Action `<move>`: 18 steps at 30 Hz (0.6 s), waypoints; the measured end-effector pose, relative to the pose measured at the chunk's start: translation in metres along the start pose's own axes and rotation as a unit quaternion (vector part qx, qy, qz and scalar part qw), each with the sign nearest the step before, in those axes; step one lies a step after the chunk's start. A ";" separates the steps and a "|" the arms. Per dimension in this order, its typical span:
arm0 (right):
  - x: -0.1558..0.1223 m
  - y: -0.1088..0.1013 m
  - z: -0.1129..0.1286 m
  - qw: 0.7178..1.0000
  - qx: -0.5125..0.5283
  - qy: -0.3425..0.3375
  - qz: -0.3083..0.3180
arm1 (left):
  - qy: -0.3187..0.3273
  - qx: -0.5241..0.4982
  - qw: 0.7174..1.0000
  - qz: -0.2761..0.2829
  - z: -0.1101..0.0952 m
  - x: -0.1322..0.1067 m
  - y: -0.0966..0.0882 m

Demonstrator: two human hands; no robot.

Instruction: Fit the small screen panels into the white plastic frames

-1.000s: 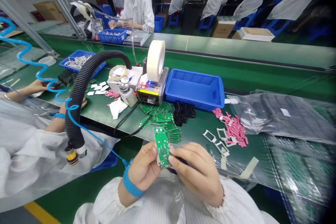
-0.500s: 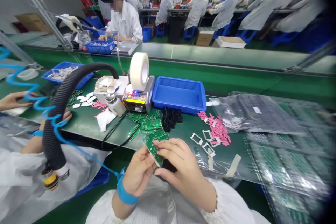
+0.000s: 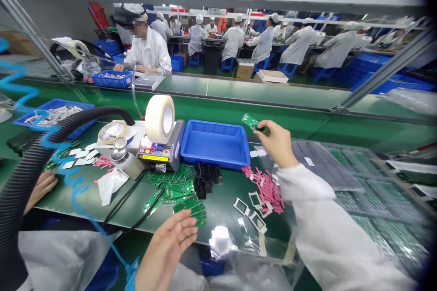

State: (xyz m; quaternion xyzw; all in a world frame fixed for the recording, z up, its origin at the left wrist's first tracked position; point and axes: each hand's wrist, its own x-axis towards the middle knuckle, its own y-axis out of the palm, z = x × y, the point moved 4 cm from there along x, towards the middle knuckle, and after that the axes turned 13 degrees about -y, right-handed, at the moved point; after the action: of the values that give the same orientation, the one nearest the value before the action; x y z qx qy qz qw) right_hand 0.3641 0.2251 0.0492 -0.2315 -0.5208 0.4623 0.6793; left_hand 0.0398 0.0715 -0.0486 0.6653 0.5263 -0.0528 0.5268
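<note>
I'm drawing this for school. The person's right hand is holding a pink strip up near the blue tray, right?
Not quite. The head view shows that the right hand is holding a small green circuit board, not a pink strip. It is up near the blue tray, just as you said.

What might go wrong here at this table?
The right hand pinches a small green circuit board by one end, so it might slip and drop. The white sleeve sits right beside the pink strips and might sweep them. The open left hand is close to the stacked boards and might bump them.
</note>
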 end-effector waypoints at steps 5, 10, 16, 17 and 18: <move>0.045 0.049 -0.086 0.995 -0.045 0.060 0.073 | -0.021 -0.071 0.990 -0.118 0.012 0.002 -0.049; 0.045 0.074 -0.100 0.982 -0.075 0.089 0.152 | -0.011 -0.098 0.983 -0.154 0.017 0.002 -0.054; 0.016 0.024 -0.051 0.968 -0.136 0.085 0.195 | -0.016 -0.080 0.989 -0.127 0.015 0.009 -0.035; -0.002 0.016 -0.034 0.966 -0.136 0.073 0.209 | -0.019 -0.077 0.990 -0.118 0.015 0.010 -0.031; -0.024 0.011 -0.016 0.963 -0.132 0.058 0.228 | -0.020 -0.074 0.991 -0.107 0.016 0.012 -0.027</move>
State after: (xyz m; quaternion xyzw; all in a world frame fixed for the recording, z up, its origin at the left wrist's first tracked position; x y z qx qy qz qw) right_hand 0.3744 0.2124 0.0232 -0.4581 -0.4701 0.5182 0.5482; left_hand 0.0324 0.0642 -0.0800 0.5632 0.5865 -0.0832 0.5761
